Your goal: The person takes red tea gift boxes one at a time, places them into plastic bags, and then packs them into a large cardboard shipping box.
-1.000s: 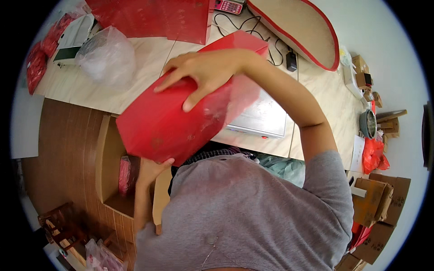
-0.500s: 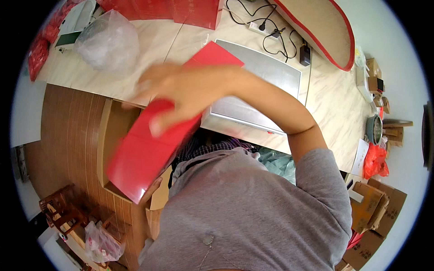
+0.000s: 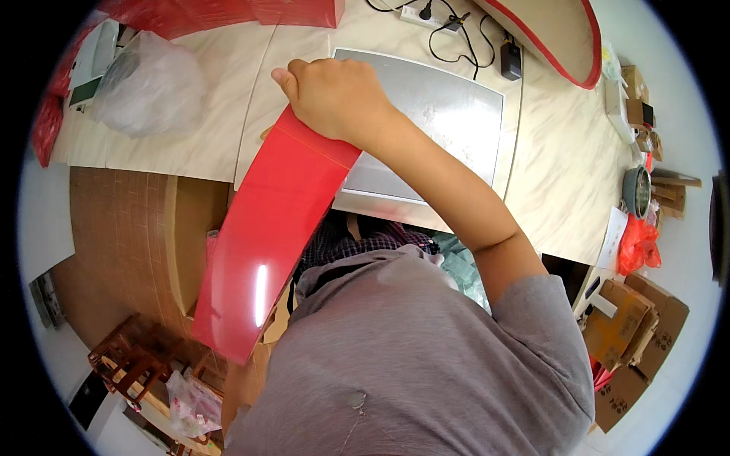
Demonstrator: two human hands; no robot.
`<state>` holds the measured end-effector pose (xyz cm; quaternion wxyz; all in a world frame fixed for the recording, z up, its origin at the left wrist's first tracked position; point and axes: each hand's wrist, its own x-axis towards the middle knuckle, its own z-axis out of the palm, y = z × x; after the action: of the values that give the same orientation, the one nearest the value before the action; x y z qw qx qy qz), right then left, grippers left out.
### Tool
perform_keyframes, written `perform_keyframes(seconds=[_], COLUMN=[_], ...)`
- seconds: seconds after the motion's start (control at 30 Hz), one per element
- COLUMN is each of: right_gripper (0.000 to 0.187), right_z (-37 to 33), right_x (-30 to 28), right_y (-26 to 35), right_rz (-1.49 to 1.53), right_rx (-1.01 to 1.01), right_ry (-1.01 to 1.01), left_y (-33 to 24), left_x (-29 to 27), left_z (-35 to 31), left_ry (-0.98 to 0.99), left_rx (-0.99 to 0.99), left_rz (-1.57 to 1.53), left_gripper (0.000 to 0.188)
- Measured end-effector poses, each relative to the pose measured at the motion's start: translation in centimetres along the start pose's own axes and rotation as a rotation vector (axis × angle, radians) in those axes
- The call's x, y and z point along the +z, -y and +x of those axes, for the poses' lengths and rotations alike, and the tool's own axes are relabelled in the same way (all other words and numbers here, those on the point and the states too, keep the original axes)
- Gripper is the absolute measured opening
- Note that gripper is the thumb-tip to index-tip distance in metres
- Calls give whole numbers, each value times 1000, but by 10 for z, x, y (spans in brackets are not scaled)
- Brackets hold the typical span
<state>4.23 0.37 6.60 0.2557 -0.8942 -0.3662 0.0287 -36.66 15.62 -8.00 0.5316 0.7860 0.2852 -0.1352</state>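
A long, glossy red card panel [image 3: 262, 228] slants from the table's near edge down toward my left side, with a crease across its far end. My right hand [image 3: 334, 99] is closed over that far end, its knuckles upward, above the corner of a flat silver-grey panel [image 3: 433, 125]. My left hand is hidden behind the red card panel; only part of the left forearm [image 3: 239, 391] shows below it. A small skin-coloured tip peeks out by the red card panel's upper left edge, and I cannot tell whose finger it is.
On the marble-patterned table [image 3: 566, 178] lie a clear plastic bag [image 3: 152, 87], a power strip [image 3: 430, 19] with black cables and a black adapter [image 3: 511, 61]. An open cardboard box [image 3: 186, 235] stands below the table edge. Stacked cartons [image 3: 620, 323] are at the right.
My right hand has swept up and right, closing on the red card panel's far end. A continuous glossy face of it now shows. My left hand has gone out of sight behind it.
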Motion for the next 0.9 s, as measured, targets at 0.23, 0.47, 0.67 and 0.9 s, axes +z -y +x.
perform_keyframes(seconds=[0.23,0.47,0.67,0.9], right_gripper=[42,48,56,66], right_z=[11,43,57,36], right_x=[-14,-35,-76,-71], right_y=[-25,-63,-145,-114], right_rz=[-80,-74,738,1536], right_rx=[5,131,371,373], right_ry=[-60,27,466,372], left_y=[9,18,-28,-85], left_x=[20,51,60,1], left_z=[40,95,140,139], left_ry=[26,-55,-170,-330], left_rx=[103,357,448,652], left_rz=[-14,-44,-291,-798], left_gripper=[40,34,35,71])
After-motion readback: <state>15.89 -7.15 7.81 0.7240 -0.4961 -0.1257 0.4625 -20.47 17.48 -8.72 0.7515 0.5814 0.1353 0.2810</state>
